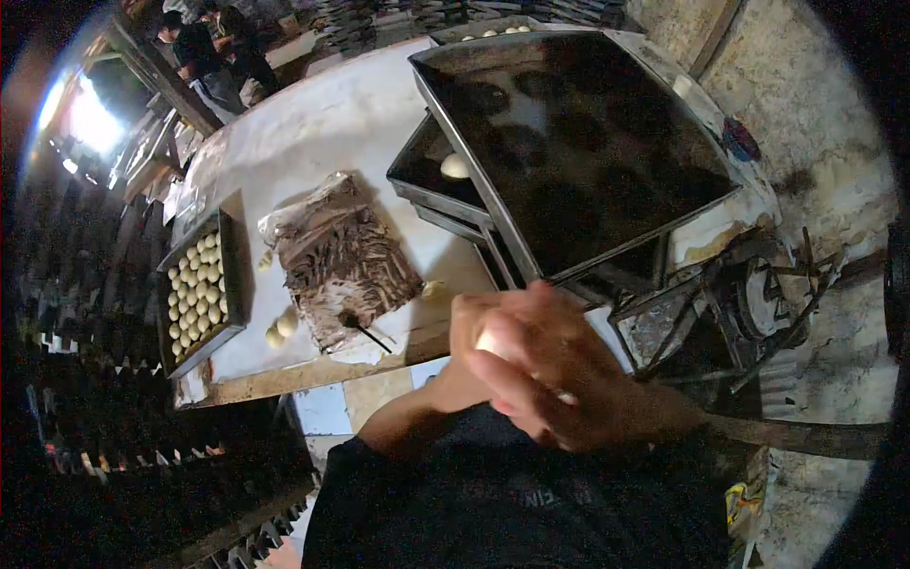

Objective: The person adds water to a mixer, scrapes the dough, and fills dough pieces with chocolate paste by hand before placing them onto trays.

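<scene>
Both my hands are closed together in front of my chest around a pale piece of dough, most of which the fingers hide. My left hand cups it from the left, and my right hand, slightly blurred, wraps over it. Beyond them on the table lies a slab of brown filling on plastic sheeting, its surface ridged with scoop marks. A dark-handled spreading tool rests at its near edge. Left of the filling sit a few loose dough balls.
A tray of many dough balls stands at the table's left. Stacked dark baking trays occupy the right, with one dough ball in a lower tray. Metal equipment stands by the right wall. Two people are in the background.
</scene>
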`<action>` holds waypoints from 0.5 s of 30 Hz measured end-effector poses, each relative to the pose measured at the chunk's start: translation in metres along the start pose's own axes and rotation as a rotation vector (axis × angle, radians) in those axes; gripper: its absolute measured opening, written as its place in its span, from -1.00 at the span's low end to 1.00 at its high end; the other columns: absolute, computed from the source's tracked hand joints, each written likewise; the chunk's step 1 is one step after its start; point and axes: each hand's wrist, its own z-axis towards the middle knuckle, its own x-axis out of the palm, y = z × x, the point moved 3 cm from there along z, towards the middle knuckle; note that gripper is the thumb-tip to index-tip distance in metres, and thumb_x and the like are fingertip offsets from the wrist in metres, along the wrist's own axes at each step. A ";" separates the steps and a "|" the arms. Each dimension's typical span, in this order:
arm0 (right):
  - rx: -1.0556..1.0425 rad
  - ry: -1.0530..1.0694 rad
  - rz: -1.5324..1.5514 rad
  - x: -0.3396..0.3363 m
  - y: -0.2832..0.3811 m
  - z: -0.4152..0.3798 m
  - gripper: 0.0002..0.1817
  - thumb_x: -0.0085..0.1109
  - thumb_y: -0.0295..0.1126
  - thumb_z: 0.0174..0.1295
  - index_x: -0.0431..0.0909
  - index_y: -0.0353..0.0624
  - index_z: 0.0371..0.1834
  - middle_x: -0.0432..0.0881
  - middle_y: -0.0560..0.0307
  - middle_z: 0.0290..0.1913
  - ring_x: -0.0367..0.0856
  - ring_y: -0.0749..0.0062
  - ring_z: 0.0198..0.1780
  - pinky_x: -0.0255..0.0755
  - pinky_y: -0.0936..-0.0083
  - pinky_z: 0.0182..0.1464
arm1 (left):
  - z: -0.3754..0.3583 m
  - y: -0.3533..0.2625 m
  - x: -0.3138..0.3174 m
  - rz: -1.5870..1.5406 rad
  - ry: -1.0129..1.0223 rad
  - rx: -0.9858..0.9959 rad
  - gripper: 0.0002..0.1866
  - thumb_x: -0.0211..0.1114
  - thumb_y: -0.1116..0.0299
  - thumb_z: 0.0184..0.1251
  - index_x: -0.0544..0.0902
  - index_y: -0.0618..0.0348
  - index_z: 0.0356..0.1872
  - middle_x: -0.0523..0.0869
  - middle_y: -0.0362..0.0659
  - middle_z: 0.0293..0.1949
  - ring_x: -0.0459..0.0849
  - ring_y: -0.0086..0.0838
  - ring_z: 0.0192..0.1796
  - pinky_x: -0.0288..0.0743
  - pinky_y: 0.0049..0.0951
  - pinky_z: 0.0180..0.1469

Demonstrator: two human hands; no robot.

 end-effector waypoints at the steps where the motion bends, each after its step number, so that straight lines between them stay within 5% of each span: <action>1: -0.049 0.077 -0.135 0.009 -0.002 0.002 -0.68 0.12 -0.48 0.22 0.42 -0.24 0.05 0.37 -0.16 0.16 0.47 -0.03 0.12 0.44 0.09 0.12 | -0.002 0.003 0.004 -0.061 0.039 -0.066 -0.81 0.35 0.47 0.07 0.51 0.21 -0.33 0.53 -0.16 -0.48 0.53 -0.42 -0.46 0.37 -0.45 -0.44; 4: -0.058 0.079 0.313 0.011 -0.036 0.007 -0.71 0.13 -0.43 0.24 0.43 -0.21 0.01 0.40 -0.15 0.10 0.48 -0.02 0.07 0.45 0.14 0.05 | -0.011 0.011 0.007 -0.237 0.154 -0.269 -0.66 0.43 0.42 0.07 0.54 0.19 -0.12 0.52 -0.19 -0.39 0.50 -0.51 -0.39 0.36 -0.53 -0.41; 5: -0.072 0.138 0.252 0.005 -0.048 0.015 -0.77 0.04 -0.36 0.32 0.45 -0.23 -0.03 0.49 -0.09 -0.03 0.54 0.04 -0.06 0.47 0.26 -0.05 | -0.012 0.012 0.003 -0.261 0.177 -0.315 -0.61 0.45 0.42 0.06 0.54 0.18 -0.07 0.50 -0.21 -0.38 0.47 -0.54 -0.39 0.35 -0.56 -0.41; 9: 0.405 -0.043 0.299 -0.011 -0.124 0.057 -0.64 -0.17 -0.17 0.46 0.49 -0.26 -0.12 0.57 -0.01 -0.29 0.60 0.35 -0.26 0.47 0.45 -0.13 | -0.008 0.003 -0.038 -0.232 0.249 -0.512 -0.44 0.54 0.44 -0.03 0.54 0.12 0.07 0.38 -0.34 -0.45 0.32 -0.70 -0.47 0.24 -0.65 -0.42; 10: 0.444 -0.104 0.233 -0.007 -0.151 0.070 -0.72 -0.09 -0.26 0.40 0.54 -0.25 -0.19 0.63 -0.06 -0.27 0.64 0.26 -0.18 0.46 0.38 -0.06 | -0.013 0.004 -0.049 -0.225 0.192 -0.535 -0.45 0.54 0.43 -0.05 0.55 0.13 0.04 0.39 -0.33 -0.46 0.34 -0.66 -0.44 0.24 -0.63 -0.37; 11: 0.376 -0.079 0.071 0.002 -0.186 0.077 -0.64 -0.12 -0.16 0.45 0.50 -0.24 -0.04 0.63 -0.01 -0.15 0.61 0.29 -0.19 0.48 0.37 -0.10 | -0.019 0.004 -0.060 -0.219 0.139 -0.558 -0.46 0.53 0.41 -0.08 0.56 0.13 0.01 0.39 -0.33 -0.46 0.36 -0.62 -0.41 0.23 -0.60 -0.32; 14: 0.132 0.320 -0.265 0.086 -0.336 0.017 -0.63 -0.06 -0.24 0.42 0.43 -0.21 0.16 0.53 -0.11 0.13 0.51 0.09 0.12 0.36 0.23 0.18 | -0.035 -0.002 -0.103 -0.200 0.009 -0.494 -0.54 0.52 0.43 -0.08 0.57 0.14 -0.09 0.37 -0.36 -0.47 0.34 -0.65 -0.41 0.19 -0.63 -0.34; 15: 0.099 0.294 -0.252 0.084 -0.310 0.017 -0.60 -0.04 -0.25 0.40 0.36 -0.20 0.23 0.43 -0.12 0.22 0.41 0.06 0.21 0.26 0.22 0.26 | -0.044 0.000 -0.122 -0.192 -0.017 -0.418 -0.55 0.52 0.48 -0.06 0.58 0.15 -0.08 0.36 -0.37 -0.47 0.33 -0.69 -0.43 0.18 -0.67 -0.38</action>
